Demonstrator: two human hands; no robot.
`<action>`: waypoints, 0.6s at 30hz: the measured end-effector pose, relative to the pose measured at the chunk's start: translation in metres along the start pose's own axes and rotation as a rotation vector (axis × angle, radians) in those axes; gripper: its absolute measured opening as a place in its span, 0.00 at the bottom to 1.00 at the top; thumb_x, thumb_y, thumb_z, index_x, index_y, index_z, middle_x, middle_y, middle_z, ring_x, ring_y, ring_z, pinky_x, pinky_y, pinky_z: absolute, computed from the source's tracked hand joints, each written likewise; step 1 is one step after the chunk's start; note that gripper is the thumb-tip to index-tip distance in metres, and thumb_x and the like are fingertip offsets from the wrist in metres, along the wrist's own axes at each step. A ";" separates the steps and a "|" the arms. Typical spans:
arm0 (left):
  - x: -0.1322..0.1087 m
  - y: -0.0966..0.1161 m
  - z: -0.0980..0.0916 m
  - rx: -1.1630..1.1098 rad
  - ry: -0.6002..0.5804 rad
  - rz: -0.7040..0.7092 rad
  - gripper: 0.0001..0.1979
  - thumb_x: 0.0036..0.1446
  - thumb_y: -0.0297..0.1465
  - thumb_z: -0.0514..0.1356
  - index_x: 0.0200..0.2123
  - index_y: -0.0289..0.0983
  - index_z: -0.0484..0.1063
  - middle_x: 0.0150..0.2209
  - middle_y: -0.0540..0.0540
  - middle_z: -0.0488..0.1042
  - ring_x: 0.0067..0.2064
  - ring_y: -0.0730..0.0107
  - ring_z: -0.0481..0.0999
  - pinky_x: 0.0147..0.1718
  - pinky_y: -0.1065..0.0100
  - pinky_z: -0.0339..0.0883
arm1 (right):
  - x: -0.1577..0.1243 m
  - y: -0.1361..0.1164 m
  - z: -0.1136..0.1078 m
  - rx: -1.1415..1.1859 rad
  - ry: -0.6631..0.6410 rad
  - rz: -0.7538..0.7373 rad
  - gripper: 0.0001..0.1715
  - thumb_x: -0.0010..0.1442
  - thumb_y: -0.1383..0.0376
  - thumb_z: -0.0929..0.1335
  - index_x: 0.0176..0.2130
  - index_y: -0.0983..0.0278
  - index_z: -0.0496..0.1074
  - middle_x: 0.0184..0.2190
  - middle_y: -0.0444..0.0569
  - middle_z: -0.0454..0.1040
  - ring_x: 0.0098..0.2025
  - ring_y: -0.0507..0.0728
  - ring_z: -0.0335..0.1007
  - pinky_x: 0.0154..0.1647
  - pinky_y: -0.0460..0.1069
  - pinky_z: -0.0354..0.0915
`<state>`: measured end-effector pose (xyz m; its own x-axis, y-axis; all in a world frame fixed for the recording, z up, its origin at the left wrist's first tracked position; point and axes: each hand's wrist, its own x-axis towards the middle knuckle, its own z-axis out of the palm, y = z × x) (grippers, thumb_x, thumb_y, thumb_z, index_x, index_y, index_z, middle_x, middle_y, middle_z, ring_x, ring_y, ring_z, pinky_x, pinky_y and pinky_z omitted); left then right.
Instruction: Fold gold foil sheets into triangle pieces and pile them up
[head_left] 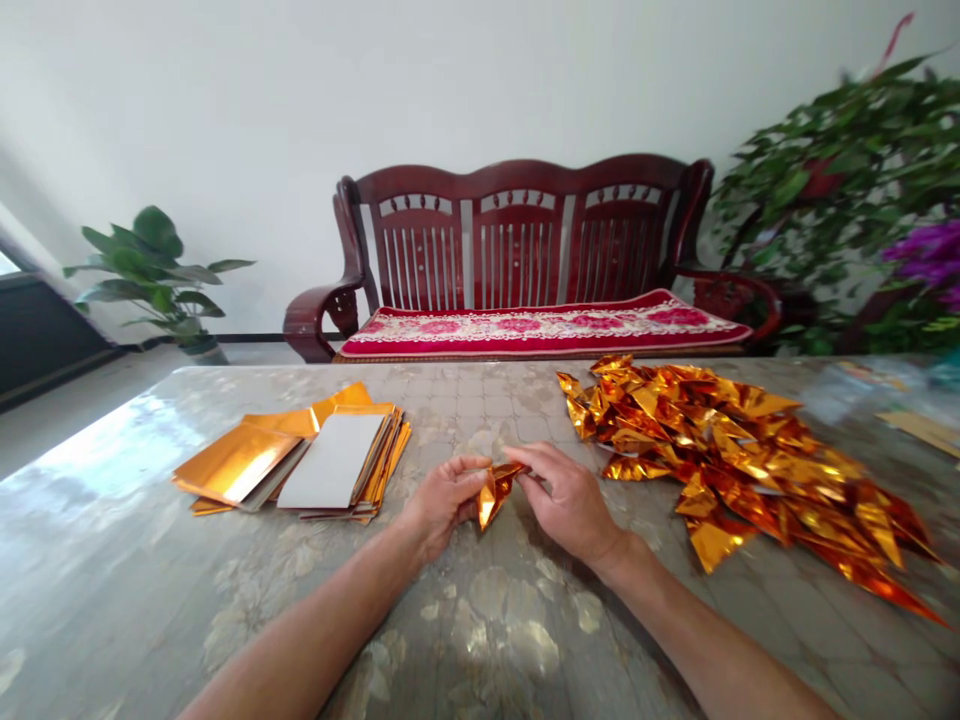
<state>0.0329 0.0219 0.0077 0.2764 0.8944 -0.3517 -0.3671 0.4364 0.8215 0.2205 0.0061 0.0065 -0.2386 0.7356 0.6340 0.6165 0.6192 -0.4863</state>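
A small folded piece of gold foil paper (495, 491) is pinched between both hands just above the table. My left hand (442, 500) grips its left side with closed fingers. My right hand (566, 500) holds its upper right edge, fingers pressed together. To the left lies a stack of flat gold foil sheets (300, 458), the top one showing its white back. On the right spreads a pile of folded gold foil pieces (750, 450).
The table (465, 630) has a glossy, pale patterned top. Behind it stands a dark red wooden bench (525, 250) with a red cushion. A potted plant (154, 270) is at the far left, leafy plants with purple flowers (862, 200) at the right.
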 end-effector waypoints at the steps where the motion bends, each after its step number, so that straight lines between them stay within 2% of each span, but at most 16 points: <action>1: 0.000 0.000 0.000 -0.022 0.015 0.007 0.19 0.43 0.28 0.74 0.38 0.32 0.72 0.29 0.46 0.81 0.25 0.73 0.78 0.24 0.76 0.71 | 0.000 -0.002 -0.001 -0.016 0.069 0.000 0.22 0.61 0.74 0.64 0.52 0.59 0.72 0.45 0.49 0.76 0.47 0.56 0.73 0.48 0.51 0.69; 4: 0.001 -0.003 -0.001 -0.076 0.041 0.048 0.20 0.42 0.29 0.75 0.38 0.33 0.72 0.30 0.47 0.80 0.26 0.74 0.78 0.25 0.75 0.73 | 0.000 -0.011 -0.003 -0.064 0.214 -0.046 0.16 0.60 0.72 0.66 0.47 0.61 0.74 0.41 0.50 0.74 0.44 0.57 0.71 0.46 0.52 0.68; 7: 0.001 -0.005 -0.001 -0.101 0.044 0.079 0.23 0.40 0.31 0.76 0.38 0.33 0.73 0.31 0.47 0.81 0.26 0.74 0.78 0.25 0.75 0.73 | 0.001 -0.020 -0.004 -0.123 0.185 -0.088 0.08 0.60 0.71 0.68 0.38 0.61 0.77 0.33 0.48 0.72 0.37 0.56 0.69 0.40 0.50 0.66; 12: 0.000 -0.008 0.001 -0.072 0.016 0.098 0.25 0.34 0.34 0.78 0.36 0.31 0.75 0.29 0.47 0.80 0.26 0.75 0.77 0.26 0.76 0.74 | 0.000 -0.026 0.001 -0.226 0.150 -0.026 0.05 0.60 0.68 0.70 0.35 0.61 0.78 0.31 0.47 0.70 0.35 0.55 0.67 0.37 0.50 0.63; 18: -0.001 -0.010 0.002 -0.016 0.016 0.087 0.23 0.33 0.35 0.78 0.33 0.31 0.77 0.27 0.48 0.79 0.24 0.79 0.75 0.23 0.79 0.72 | 0.000 -0.023 0.004 -0.274 0.138 0.004 0.06 0.58 0.71 0.70 0.32 0.60 0.78 0.29 0.46 0.68 0.33 0.54 0.65 0.34 0.48 0.60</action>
<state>0.0384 0.0170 0.0012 0.2288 0.9302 -0.2869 -0.4030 0.3588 0.8419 0.2039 -0.0073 0.0151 -0.1432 0.6818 0.7174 0.8008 0.5057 -0.3208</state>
